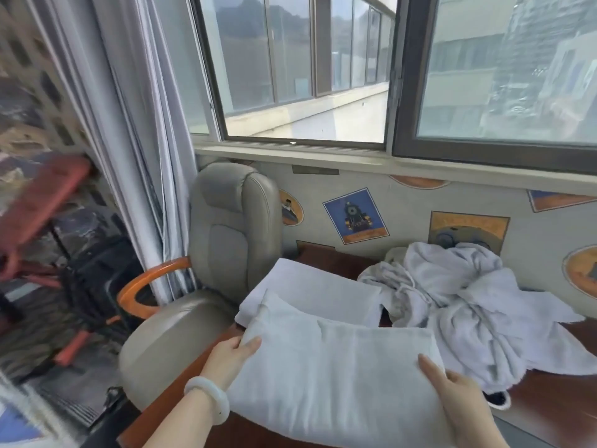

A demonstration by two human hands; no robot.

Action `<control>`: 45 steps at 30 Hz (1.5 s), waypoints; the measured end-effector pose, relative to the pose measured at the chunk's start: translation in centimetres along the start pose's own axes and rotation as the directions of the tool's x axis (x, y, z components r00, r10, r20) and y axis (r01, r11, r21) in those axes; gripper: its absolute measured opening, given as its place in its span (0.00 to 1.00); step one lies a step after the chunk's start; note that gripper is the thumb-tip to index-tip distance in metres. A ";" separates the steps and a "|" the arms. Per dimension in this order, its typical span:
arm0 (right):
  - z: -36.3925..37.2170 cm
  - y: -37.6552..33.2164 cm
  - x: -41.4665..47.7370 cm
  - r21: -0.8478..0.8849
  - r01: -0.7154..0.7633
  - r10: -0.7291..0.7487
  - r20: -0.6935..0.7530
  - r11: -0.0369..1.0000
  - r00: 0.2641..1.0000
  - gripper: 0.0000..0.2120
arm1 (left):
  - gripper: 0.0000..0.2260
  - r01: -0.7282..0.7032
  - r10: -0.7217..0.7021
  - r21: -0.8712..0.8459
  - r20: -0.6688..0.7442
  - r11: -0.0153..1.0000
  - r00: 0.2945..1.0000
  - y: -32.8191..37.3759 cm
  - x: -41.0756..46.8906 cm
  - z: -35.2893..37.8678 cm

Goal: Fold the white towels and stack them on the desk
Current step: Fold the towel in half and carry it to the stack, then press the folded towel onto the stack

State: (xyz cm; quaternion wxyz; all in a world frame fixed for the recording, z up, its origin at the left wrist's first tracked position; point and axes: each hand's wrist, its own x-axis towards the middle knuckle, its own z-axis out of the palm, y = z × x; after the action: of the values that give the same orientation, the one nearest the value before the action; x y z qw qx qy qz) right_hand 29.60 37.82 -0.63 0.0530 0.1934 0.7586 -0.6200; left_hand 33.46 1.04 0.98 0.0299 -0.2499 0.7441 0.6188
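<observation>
- Hands bracket a folded towel (326, 370) at the near edge of the desk (549, 405).
- The left hand (234, 350) grips the towel's left edge, thumb on top and fingers tucked under the cloth. A pale bracelet (206, 397) sits on that wrist.
- The right hand (452, 386) lies flat on the towel's right side, fingers straight and together, pressing rather than pinching.
- The towel looks thick and doubled over. Its far edge overlaps a second folded towel (318, 292), which lies squared on the desk just behind it.
- To the right, touching that stack, a heap of unfolded towels (468, 305) sprawls across the desk towards the wall.
- My reading of the step is that this towel is folded and is being carried or slid onto the one behind.
- The next move calls for lifting both sides evenly so the layers do not slip open. The edges then need lining up with the lower towel before it is set down flat.
- After that, the heap suggests several towels remain to be folded.
- Further out, a grey padded chair (226, 240) stands left of the desk, beside a curtain (135, 140) and below a window (307, 76).
</observation>
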 end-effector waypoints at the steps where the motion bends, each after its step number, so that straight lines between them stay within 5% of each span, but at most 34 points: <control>1: 0.6 -0.7 0.4 -0.023 -0.005 0.005 0.010 1.000 1.000 0.20 | 0.21 0.000 0.001 -0.032 0.022 0.999 1.000 0.4 1.4 -0.6; 4: 3.0 -3.2 1.8 -0.043 -0.005 0.007 0.053 0.999 0.999 0.20 | 0.31 0.001 0.006 -0.071 0.102 0.997 0.995 1.8 6.4 -2.4; 7: 6.0 -5.0 3.2 -0.015 -0.010 0.011 0.062 1.000 0.998 0.18 | 0.25 0.035 -0.017 -0.104 0.168 0.994 0.986 4.3 11.3 -4.2; 12: 11.1 -9.1 6.4 0.190 -0.004 0.029 -0.130 0.982 0.991 0.18 | 0.19 0.035 -0.010 -0.092 0.252 0.995 0.968 9.9 21.0 -6.1; 17: 15.1 -8.6 10.8 0.243 -0.148 0.193 -0.171 0.959 0.966 0.20 | 0.30 0.104 -0.154 0.175 0.300 0.979 0.941 9.5 30.4 -5.5; 20: 16.5 -1.7 14.0 0.209 -0.308 0.330 -0.078 0.928 0.941 0.34 | 0.35 0.169 -0.274 0.363 0.260 0.916 0.926 3.3 34.6 -4.7; 24: 17.8 -1.9 13.2 0.128 -0.301 0.319 -0.154 0.945 0.935 0.25 | 0.33 0.246 -0.310 0.255 0.257 0.935 0.915 -0.6 36.8 -5.0; 28: 18.0 -2.3 13.3 0.166 -0.228 0.259 -0.196 0.959 0.946 0.20 | 0.23 0.103 -0.224 0.382 0.287 0.919 0.931 2.8 35.0 -4.7; 33: 16.7 -4.4 12.6 0.271 -0.099 0.174 -0.267 0.957 0.948 0.10 | 0.19 -0.039 -0.009 0.157 0.292 0.987 0.956 4.7 34.0 -4.2; 36: 16.3 -4.1 12.5 0.287 -0.105 0.191 -0.291 0.952 0.937 0.11 | 0.19 0.004 -0.049 0.153 0.289 0.988 0.956 4.1 33.0 -3.9; 40: 17.3 -3.1 12.2 0.164 -0.279 0.307 -0.183 0.946 0.934 0.20 | 0.21 0.025 -0.142 0.427 0.243 0.904 0.959 2.6 32.5 -3.8; 45: 16.7 -3.2 12.7 0.151 -0.191 0.221 -0.219 0.970 0.950 0.18 | 0.19 -0.041 -0.039 0.339 0.226 0.940 0.973 3.5 32.9 -3.5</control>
State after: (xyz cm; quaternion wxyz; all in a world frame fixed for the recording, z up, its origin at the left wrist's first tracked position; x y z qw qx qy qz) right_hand 14.11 24.16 -5.56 0.0153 0.3463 0.6939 -0.6312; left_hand 4.21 -12.85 -6.65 0.1583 -0.1675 0.8316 0.5052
